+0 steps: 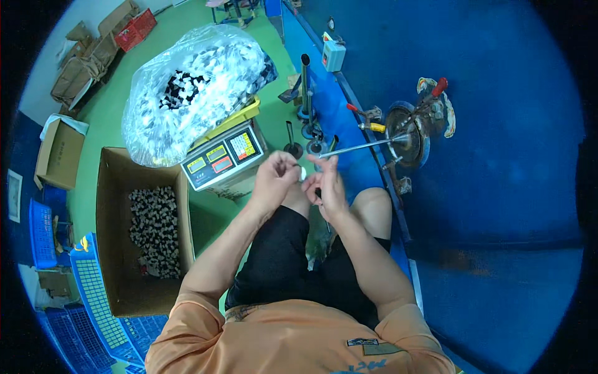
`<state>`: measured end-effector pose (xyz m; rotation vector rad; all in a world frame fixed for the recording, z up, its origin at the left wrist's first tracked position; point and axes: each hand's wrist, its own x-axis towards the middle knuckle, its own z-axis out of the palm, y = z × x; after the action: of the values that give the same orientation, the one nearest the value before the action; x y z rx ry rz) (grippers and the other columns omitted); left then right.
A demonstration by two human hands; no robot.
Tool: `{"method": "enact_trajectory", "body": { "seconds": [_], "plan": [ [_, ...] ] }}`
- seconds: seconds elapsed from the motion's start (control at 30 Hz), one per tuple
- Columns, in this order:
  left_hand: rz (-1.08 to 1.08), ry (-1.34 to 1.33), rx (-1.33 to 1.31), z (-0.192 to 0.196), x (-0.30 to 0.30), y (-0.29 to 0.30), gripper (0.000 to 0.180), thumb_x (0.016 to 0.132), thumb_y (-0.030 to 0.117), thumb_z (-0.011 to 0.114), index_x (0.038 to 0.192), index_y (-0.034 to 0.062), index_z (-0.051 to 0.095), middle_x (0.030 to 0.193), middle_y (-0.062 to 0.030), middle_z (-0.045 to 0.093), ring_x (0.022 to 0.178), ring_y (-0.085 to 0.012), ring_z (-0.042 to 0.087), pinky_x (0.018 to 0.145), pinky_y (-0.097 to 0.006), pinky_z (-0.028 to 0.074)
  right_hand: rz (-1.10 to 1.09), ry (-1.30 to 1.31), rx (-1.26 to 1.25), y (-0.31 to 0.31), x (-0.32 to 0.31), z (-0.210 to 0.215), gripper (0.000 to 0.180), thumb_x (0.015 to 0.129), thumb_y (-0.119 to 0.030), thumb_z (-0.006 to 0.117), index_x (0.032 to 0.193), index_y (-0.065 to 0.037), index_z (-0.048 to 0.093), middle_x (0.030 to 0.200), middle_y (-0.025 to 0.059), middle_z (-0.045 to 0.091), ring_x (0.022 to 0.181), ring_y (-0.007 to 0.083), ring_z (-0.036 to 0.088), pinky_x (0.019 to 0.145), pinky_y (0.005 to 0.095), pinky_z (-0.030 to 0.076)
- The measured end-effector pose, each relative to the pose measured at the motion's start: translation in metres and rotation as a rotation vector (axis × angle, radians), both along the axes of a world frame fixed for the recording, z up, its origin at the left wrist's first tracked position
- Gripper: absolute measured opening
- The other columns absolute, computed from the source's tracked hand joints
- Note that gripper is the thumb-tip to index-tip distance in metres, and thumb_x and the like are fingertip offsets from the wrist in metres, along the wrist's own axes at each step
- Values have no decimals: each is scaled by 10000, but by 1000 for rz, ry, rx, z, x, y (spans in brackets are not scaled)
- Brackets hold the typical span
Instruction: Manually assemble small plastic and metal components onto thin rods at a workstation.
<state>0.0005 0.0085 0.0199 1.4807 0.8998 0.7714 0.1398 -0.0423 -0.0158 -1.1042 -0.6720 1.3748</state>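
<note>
Above my knees, my two hands are close together. My left hand [275, 181] is closed in a pinch, with a small white piece [303, 174] at its fingertips. My right hand [331, 192] has its fingers curled around a small black piece [318, 192], its index finger raised; the exact shape of both pieces is too small to make out. Just beyond the right fingertips lies the near end of a thin metal rod [364, 147], which runs from a round clamp fixture [408, 134] with red-handled levers on the right.
At left stands an open cardboard box [143, 290] holding many small black-and-grey parts. Behind it, a clear plastic bag [149, 128] of black and white pieces rests in a yellow tray above a digital scale [221, 159]. A blue workbench [498, 187] fills the right side.
</note>
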Motion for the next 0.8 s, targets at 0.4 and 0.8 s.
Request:
{"method": "enact_trajectory", "body": {
  "seconds": [0.4, 0.8],
  "plan": [
    [106, -596, -603, -6, 15, 2, 145, 929, 70, 603, 1046, -14, 590, 871, -91, 641, 730, -133, 615, 710, -240, 530, -167, 55, 93, 2, 6, -3, 528, 1020, -532, 304, 1092, -63, 535, 663, 21, 513, 456, 54, 379, 385, 191, 229],
    [159, -526, -410, 5, 31, -6, 140, 934, 53, 587, 1056, -17, 589, 877, -80, 639, 735, -122, 610, 722, -231, 524, -291, -158, 315, 1, 0, 9, 241, 1002, -247, 492, 1048, -15, 542, 730, 13, 533, 594, 47, 441, 491, 198, 358]
  ]
}}
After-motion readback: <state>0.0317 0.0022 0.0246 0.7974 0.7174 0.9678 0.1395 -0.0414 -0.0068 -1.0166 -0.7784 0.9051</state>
